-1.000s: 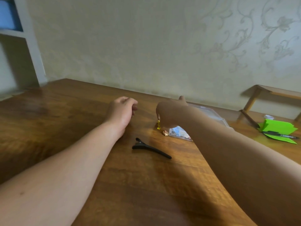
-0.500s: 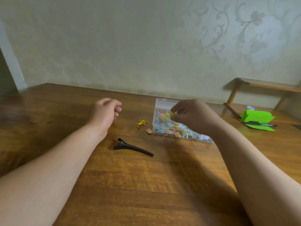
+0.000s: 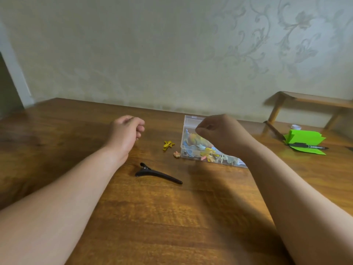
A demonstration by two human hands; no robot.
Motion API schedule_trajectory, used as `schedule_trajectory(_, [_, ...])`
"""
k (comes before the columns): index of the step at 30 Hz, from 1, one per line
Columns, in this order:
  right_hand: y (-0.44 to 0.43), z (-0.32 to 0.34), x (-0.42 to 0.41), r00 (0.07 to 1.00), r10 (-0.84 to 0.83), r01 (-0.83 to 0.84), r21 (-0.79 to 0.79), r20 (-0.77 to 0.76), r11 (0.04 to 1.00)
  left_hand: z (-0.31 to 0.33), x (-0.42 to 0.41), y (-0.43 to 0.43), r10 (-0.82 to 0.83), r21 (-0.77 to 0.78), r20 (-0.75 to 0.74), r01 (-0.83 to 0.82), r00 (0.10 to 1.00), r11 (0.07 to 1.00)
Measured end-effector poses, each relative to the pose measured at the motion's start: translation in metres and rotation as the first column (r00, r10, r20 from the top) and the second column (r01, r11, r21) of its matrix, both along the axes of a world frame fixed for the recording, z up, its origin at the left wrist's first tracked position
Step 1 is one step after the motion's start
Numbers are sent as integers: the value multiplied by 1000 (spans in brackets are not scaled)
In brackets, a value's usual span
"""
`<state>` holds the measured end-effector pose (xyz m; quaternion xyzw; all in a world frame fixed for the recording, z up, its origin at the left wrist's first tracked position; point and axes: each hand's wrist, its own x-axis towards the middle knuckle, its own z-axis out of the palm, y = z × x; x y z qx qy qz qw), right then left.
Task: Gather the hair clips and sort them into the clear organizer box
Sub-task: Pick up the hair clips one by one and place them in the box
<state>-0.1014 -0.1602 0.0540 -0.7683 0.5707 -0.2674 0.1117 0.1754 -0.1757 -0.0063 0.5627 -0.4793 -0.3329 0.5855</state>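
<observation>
While the right hand [image 3: 219, 134], fingers pinched over the clear organizer box [image 3: 191, 121] near the table's [image 3: 172, 217] far edge, seemingly dropped something unseen, the left hand [image 3: 125, 132] rested loosely fisted, apparently empty, and the yellow star clip [image 3: 168, 144] just left of the box looked due next.

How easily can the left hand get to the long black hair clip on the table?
Probably easily. The left hand rests loosely curled on the table, and the black hair clip lies just in front of its wrist, with nothing between them or on top of it.

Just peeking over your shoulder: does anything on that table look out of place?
Three clips lie loose outside the clear box: a long black clip, a yellow star clip and a small orange one by its left wall.
</observation>
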Motion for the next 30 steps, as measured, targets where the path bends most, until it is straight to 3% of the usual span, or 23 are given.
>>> schedule_trajectory(7, [-11,15,64,957,130,-135,0,-260,991,1,-2,-3,35,25,-44,-34,998,999])
schedule_trajectory(11, [-22,14,91,813,112,-124,17,-572,992,2,-2,-1,33,31,-47,-31,998,999])
schedule_trajectory(13, [-24,12,99,746,153,-131,82,-648,988,4,-2,0,29,37,-43,-28,999,999])
schedule_trajectory(16, [-24,6,104,708,219,-146,164,-671,976,6,-3,2,28,49,-23,-27,999,998])
schedule_trajectory(24, [-16,-6,123,685,206,-224,67,-698,972,6,-3,3,23,49,-7,-23,1000,999])
schedule_trajectory(30, [-1,-12,136,761,282,-326,32,-585,945,4,-1,3,13,39,-22,-12,1000,999])
